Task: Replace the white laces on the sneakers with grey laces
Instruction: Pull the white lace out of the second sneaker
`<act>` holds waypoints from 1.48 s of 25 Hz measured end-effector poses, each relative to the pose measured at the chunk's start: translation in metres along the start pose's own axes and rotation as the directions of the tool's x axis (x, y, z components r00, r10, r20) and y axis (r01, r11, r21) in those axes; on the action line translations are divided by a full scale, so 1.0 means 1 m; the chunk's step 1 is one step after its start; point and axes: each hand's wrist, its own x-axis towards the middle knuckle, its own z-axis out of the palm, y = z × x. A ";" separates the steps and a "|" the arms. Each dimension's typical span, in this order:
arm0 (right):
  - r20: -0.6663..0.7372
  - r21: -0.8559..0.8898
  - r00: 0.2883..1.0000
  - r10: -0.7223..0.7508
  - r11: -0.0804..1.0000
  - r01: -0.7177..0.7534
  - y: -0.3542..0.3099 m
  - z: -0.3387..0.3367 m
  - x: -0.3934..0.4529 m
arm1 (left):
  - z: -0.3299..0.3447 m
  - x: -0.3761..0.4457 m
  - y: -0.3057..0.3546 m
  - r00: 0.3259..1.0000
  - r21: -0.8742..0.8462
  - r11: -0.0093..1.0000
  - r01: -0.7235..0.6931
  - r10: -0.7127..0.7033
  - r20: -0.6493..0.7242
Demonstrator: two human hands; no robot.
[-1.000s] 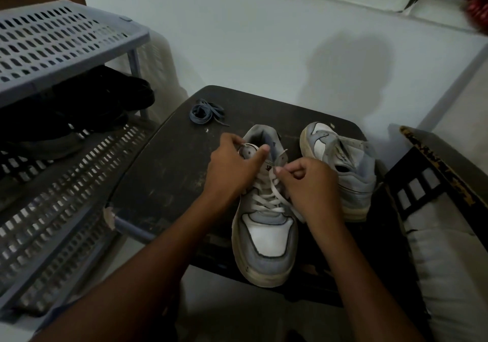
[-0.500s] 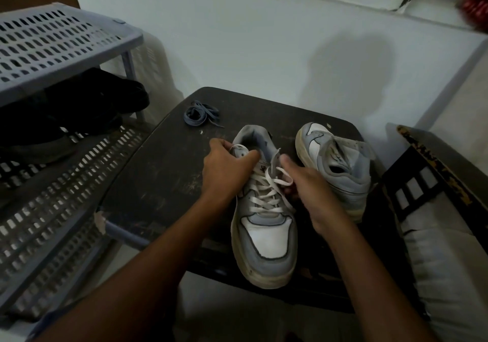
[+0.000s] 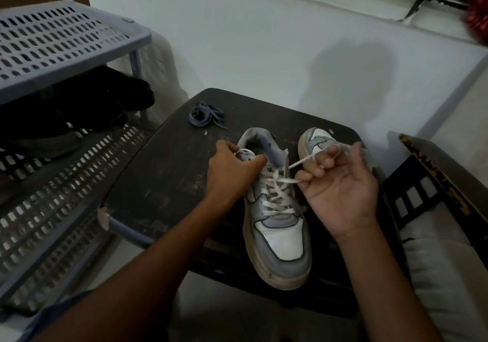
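Note:
A grey and white sneaker stands on the dark table, toe towards me, threaded with a white lace. My left hand grips its collar and tongue on the left side. My right hand, palm up, pinches a loose end of the white lace and holds it out to the right of the shoe. The second sneaker lies behind my right hand, partly hidden. A bundle of grey laces sits at the table's far left.
A grey perforated plastic rack stands to the left with dark shoes on its middle shelf. A dark wooden frame with a pale cushion is at the right. A white wall rises behind the table.
My right hand has turned palm up and pulled the white lace end out to the right, away from the shoe. My left hand has stayed on the collar.

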 end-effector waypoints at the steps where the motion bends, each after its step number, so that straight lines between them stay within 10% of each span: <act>1: -0.023 -0.080 0.998 0.050 0.995 -0.052 -0.002 -0.001 -0.001 | -0.001 0.001 -0.001 1.000 -0.002 1.000 0.003 -0.003 0.011; 3: -0.050 -0.192 0.995 0.088 0.977 -0.096 -0.006 -0.005 -0.004 | -0.001 0.002 -0.002 1.000 -0.009 1.000 -0.001 0.001 0.011; 6: 0.039 0.064 0.975 -0.218 0.974 0.216 -0.014 -0.014 -0.007 | -0.001 0.001 -0.001 1.000 -0.010 1.000 -0.018 0.019 0.021; 8: -0.142 -0.189 0.966 -0.216 0.964 0.188 -0.015 -0.020 -0.005 | 0.000 0.000 -0.001 0.999 -0.010 0.999 -0.037 0.037 0.012; 11: -0.291 -0.864 0.907 -0.305 0.491 -0.112 0.002 -0.025 -0.001 | 0.000 -0.001 0.000 0.999 -0.025 0.999 -0.046 0.047 0.013; 16: -0.042 -0.991 0.921 -0.388 0.131 0.010 0.029 -0.017 0.006 | 0.001 -0.002 -0.001 0.998 -0.042 0.997 -0.059 0.060 0.027; 21: -0.175 -0.870 0.810 -0.560 0.473 0.138 0.019 -0.016 0.013 | 0.000 0.000 -0.002 0.997 -0.038 0.997 -0.063 0.064 0.033; 23: -0.168 -0.817 0.873 -0.458 0.560 0.137 0.018 -0.018 0.011 | 0.000 0.000 -0.002 0.997 -0.045 0.997 -0.065 0.066 0.039; 29: 0.016 -0.969 0.855 -0.518 0.204 0.142 0.033 -0.019 0.013 | -0.001 0.000 -0.002 0.997 -0.060 0.997 -0.058 0.061 0.054; 34: -0.132 -0.872 0.448 -0.884 0.318 0.371 0.012 -0.014 0.011 | -0.002 0.001 -0.002 0.997 -0.073 0.996 -0.052 0.056 0.056; 37: -0.149 -0.878 0.746 -0.650 0.434 0.202 0.017 -0.015 0.011 | -0.002 0.002 -0.002 0.997 -0.076 0.996 -0.041 0.046 0.068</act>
